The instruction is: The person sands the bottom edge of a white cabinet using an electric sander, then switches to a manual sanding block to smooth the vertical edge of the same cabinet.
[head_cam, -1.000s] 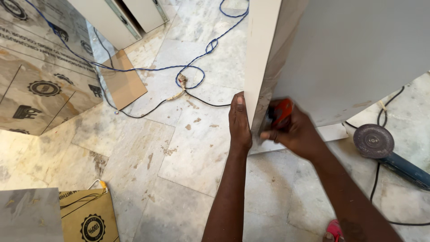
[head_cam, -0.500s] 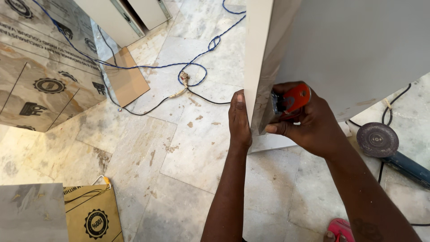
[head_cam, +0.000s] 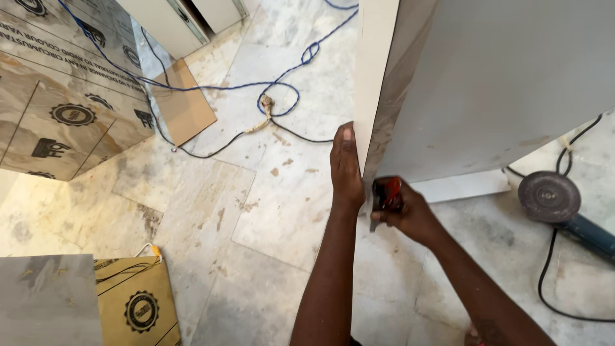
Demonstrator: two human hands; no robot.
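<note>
A tall pale grey panel (head_cam: 500, 83) with a white edge strip (head_cam: 375, 70) stands upright on the stone floor. My left hand (head_cam: 346, 170) lies flat against that white edge, fingers straight and pointing up. Just right of it, my right hand (head_cam: 407, 211) grips a small red-handled tool (head_cam: 386, 194) whose dark blade points down at the panel's lower corner. The tool's tip is partly hidden behind my fingers.
An angle grinder (head_cam: 554, 202) with its black cord lies on the floor at the right. Blue and black cables (head_cam: 282, 96) loop across the marble floor (head_cam: 256, 205). Film-covered boards (head_cam: 57, 102) lean at the left, a brown cardboard piece (head_cam: 186, 106) beside them, more sheets (head_cam: 96, 301) at bottom left.
My right hand has dropped with the red tool from beside the panel's edge to below its lower corner. My left hand stays flat on the white edge.
</note>
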